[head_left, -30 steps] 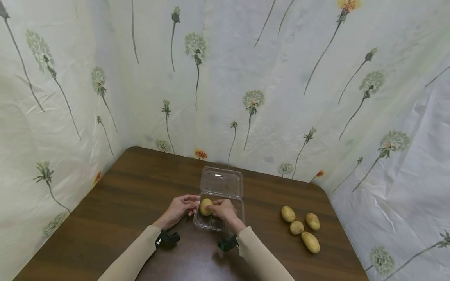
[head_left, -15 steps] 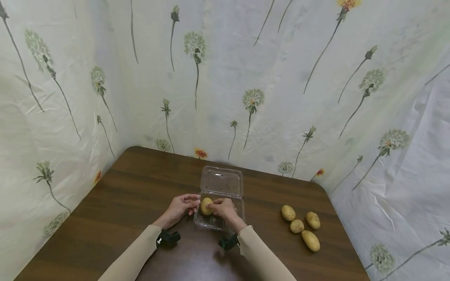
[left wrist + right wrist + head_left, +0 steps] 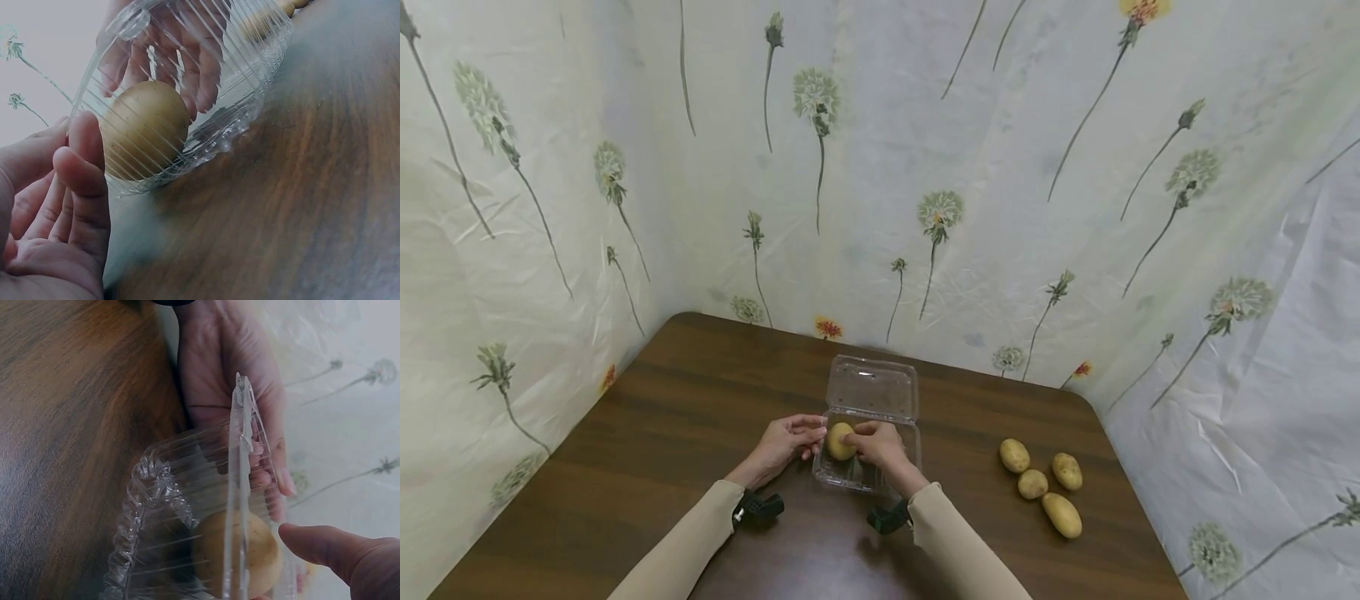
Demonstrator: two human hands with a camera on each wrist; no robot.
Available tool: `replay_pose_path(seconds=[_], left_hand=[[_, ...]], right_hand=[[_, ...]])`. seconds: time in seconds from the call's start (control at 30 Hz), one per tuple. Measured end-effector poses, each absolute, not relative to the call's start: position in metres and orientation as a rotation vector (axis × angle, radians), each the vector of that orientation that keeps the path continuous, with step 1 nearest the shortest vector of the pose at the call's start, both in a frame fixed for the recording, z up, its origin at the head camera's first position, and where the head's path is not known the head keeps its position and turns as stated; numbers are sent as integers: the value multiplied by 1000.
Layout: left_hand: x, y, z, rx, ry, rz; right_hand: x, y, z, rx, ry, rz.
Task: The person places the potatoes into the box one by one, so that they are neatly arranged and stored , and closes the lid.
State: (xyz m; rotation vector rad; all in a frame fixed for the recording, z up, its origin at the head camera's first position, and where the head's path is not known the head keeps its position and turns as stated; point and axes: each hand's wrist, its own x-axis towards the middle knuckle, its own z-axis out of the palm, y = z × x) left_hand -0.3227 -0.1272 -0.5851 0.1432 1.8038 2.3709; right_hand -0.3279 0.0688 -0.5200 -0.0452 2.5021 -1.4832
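A clear plastic clamshell container [image 3: 868,479] lies on the table, its lid [image 3: 874,387] tipped back. Inside, toward its left side, sits one potato [image 3: 839,441]. My right hand [image 3: 878,447] reaches into the container and holds this potato, thumb against its upper side; its fingers show through the ribbed wall in the left wrist view. With thumb and fingers, my left hand [image 3: 781,448] pinches the container's left rim, as the left wrist view shows close up. The same potato [image 3: 147,130] appears there behind the clear wall. In the right wrist view the right thumb [image 3: 319,545] is near the potato.
Several loose potatoes [image 3: 1063,515] lie grouped on the right part of the brown wooden table [image 3: 715,367]. A flower-printed curtain [image 3: 865,183] hangs behind the table and along both sides. Each wrist carries a small black camera mount [image 3: 760,508].
Almost nothing differs. The potato in the container has shifted very slightly under the right hand; the left hand stays on the rim.
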Motion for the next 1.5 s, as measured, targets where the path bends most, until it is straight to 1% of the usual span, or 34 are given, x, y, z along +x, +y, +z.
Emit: replay_pose_path(seconds=[0.33, 0.93, 1.33, 1.5], left_hand=[[-323, -128, -586, 137, 1801, 2362], [-322, -128, -584, 138, 1806, 2346], [-323, -128, -585, 139, 1820, 2340], [-323, -128, -584, 143, 1825, 2341]], right_hand=[[-324, 71, -508, -102, 2611, -1380], [-320, 73, -501, -128, 2589, -1424], [-320, 82, -494, -224, 2459, -1516], [-321, 89, -490, -319, 2412, -1539]])
